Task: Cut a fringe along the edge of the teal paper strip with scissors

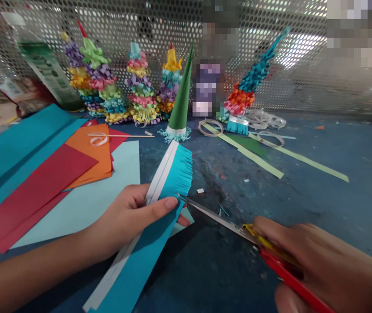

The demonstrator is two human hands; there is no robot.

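Note:
My left hand (150, 208) pinches a long blue paper strip (155, 245) between thumb and fingers. White tape runs along the strip's left edge, and its upper end is cut into a fine fringe on the right side. In my right hand (316, 256) is a pair of scissors (225, 221) with red and yellow handles. The blades look nearly closed, and their tips meet the strip's right edge beside my left thumb. Just beyond the strip stands a green paper cone (182, 98) with a pale blue fringe round its base.
Blue, red and orange paper sheets (88, 152) lie at left. Several fringed colourful cones (140, 87) stand along a perforated metal screen (173, 21), near a green-labelled bottle (42, 61). Tape rolls (211, 128) and light green strips (254, 158) lie at right.

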